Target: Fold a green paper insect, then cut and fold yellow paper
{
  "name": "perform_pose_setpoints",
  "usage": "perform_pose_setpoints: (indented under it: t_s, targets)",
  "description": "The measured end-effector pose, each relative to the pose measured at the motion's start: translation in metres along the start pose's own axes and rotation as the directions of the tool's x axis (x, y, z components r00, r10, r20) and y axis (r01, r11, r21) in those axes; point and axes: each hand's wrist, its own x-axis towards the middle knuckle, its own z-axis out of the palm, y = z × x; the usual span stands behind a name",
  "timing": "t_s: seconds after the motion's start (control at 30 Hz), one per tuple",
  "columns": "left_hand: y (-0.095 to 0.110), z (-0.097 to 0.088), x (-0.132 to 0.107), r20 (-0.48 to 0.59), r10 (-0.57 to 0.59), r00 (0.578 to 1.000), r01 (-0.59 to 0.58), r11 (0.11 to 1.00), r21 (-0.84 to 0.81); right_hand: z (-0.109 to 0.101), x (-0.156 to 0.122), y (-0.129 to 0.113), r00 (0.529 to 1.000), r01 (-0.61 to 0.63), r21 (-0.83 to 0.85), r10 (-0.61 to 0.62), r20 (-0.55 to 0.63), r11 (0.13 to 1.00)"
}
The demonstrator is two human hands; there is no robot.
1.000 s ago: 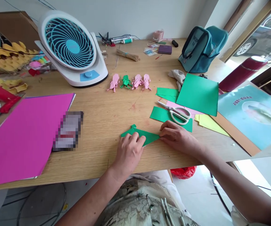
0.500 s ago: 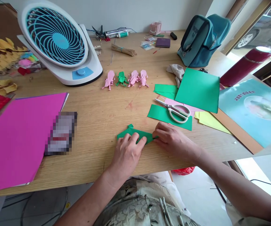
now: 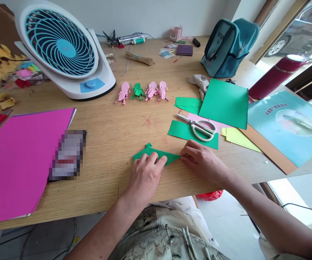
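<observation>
A partly folded green paper piece lies flat on the wooden table near its front edge. My left hand rests on the paper's left half, fingers curled and pressing it down. My right hand pinches the pointed right tip of the same paper. Four finished paper frogs, three pink and one green, stand in a row farther back.
White-handled scissors lie on green paper strips just beyond my right hand. A large green sheet, yellow paper, a blue booklet, a teal bag, a red bottle, a white-blue fan and a magenta sheet surround the spot.
The view has shifted slightly left and down. Both hands stay on the green paper; my right hand's fingers have slid a little along the tip.
</observation>
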Motion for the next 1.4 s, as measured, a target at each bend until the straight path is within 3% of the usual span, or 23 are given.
perform_pose_setpoints:
  t_s: [0.23,0.47,0.63,0.87,1.17,1.4]
  targets:
    - [0.001,0.0,0.002,0.006,-0.009,1.0,0.009,1.0,0.007,-0.002,0.003,0.002,0.996,-0.07,0.103,0.065,0.057,0.992]
    - [0.002,0.0,0.002,0.011,-0.014,1.0,0.014,0.999,0.037,0.006,0.005,-0.009,1.0,-0.004,-0.057,0.005,0.014,0.998]
    - [0.002,0.001,0.002,0.011,-0.017,1.0,0.016,0.999,0.036,0.012,0.003,-0.011,0.994,-0.094,0.028,0.095,-0.051,0.995]
    - [0.003,0.001,0.001,0.005,-0.023,1.0,0.023,0.999,0.036,0.01,0.0,-0.013,0.985,-0.169,0.074,0.172,-0.035,0.983]
    - [0.003,0.001,0.002,0.002,-0.029,1.0,0.029,1.0,-0.004,0.01,-0.009,-0.008,0.948,-0.307,-0.022,0.303,-0.093,0.952]
    - [0.0,-0.002,0.005,0.004,-0.057,0.998,0.057,0.992,-0.108,0.007,-0.008,-0.019,0.902,-0.424,0.144,0.431,-0.019,0.894]
